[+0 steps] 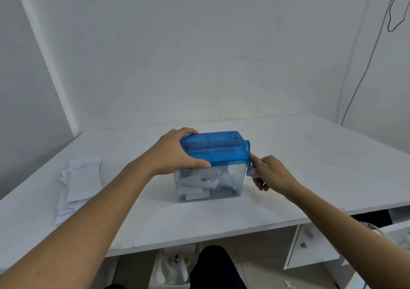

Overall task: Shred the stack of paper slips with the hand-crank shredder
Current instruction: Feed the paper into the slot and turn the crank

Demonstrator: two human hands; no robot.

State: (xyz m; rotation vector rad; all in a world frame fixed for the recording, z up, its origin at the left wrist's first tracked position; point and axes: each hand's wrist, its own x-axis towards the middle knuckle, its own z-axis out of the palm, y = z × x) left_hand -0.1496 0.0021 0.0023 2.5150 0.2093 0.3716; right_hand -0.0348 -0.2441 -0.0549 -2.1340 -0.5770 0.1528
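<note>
Facing a white wall point(199, 55) corner, thin dark cable point(366, 66) hanging down on the right. White table point(321, 160) fills the middle of the view, near edge running across under my forearms. Below it on the right is a white cabinet point(310, 246) with a small knob, and my dark-clothed knee point(213, 264) shows under the edge. Hand-crank shredder point(217, 149) stands upright near the table's centre, with a blue translucent top sitting on a clear bin point(235, 184). Stack of paper slips point(82, 177) lies flat on the table well to the left of the shredder, not touching it. It is loosely fanned with the edges out of line, and there is faint writing on the top sheet. My left hand point(175, 153) grips the left end of the blue top, fingers curled over the far edge and thumb pressed along the near edge. My right hand point(273, 173) is at the shredder's right side, fingers curled and pinching the white knob at the low end of the crank point(248, 147). The blue crank arm points down from its hub at the top right corner. Inside the bin, white shredded strips point(199, 184) are piled up, filling roughly the lower half, thicker toward the left. Small white scrap point(288, 284) lies on the floor at the lower right; I cannot tell what it is.
</note>
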